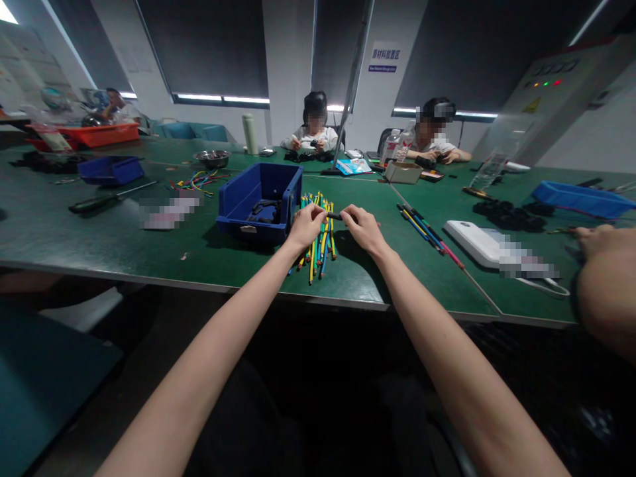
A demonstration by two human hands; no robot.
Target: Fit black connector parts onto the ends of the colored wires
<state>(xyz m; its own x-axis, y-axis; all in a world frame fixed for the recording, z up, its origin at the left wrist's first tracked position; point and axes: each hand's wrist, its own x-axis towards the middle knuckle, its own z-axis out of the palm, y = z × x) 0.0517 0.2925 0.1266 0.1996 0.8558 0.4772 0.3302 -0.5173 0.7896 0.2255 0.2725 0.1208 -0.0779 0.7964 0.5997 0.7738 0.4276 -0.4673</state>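
Observation:
A short, thin black tube-like piece point(334, 215) is stretched level between my two hands, over the table. My left hand point(307, 225) pinches its left end, fingers closed. The right end sits in the closed fingers of my right hand point(362, 227). Beneath lies a loose bundle of yellow, green and blue wires point(324, 248) with bare-looking ends, partly covered by my left hand. Just left of that hand stands a dark blue bin point(233, 215) with black parts point(265, 211) inside.
Several coloured wires point(422, 228) and a white power bank point(472, 242) lie to the right. A screwdriver point(106, 199), a small blue bin point(112, 171) and a metal bowl point(212, 159) are leftward. Another person's arm point(606, 285) reaches in at right; co-workers sit opposite.

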